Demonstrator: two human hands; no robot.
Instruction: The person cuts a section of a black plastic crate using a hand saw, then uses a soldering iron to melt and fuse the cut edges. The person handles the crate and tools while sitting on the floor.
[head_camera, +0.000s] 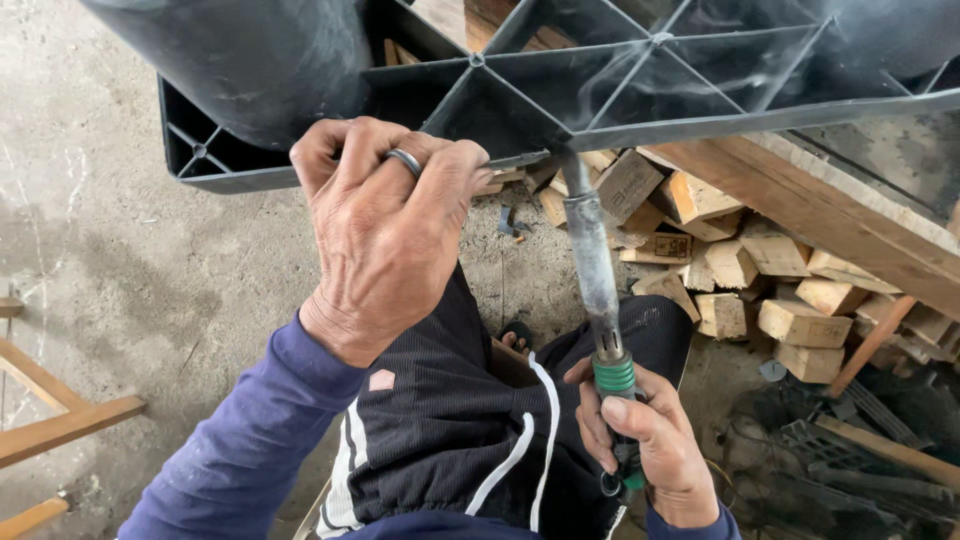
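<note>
While the head camera looked down over the seated person's lap, the left hand (385, 225) was closed over the near rim of a black ribbed plastic pallet (640, 75), fingers curled tightly round the edge and a dark metal ring (405, 160) showing on one finger. That pallet lay across the top of the view, its underside ribs facing the camera, and rested at the right on a long pale timber plank (830, 215). The right hand (650, 440) was wrapped firmly round the green-and-black handle of a grey metal soldering iron (597, 270), held upright, thumb pressed along the grip. The iron's tip touched the pallet's near rim just right of the left hand, and thin smoke (610, 85) drifted over the ribs above the contact point. Beyond the iron, a loose heap of short sawn wooden blocks (740, 265) lay on the ground under the plank. Bare grey concrete floor (120, 230) occupied the left side, with pale wooden slats (60, 425) at the near left edge. Dark scrap plastic pieces (850, 440) lay at the near right.
</note>
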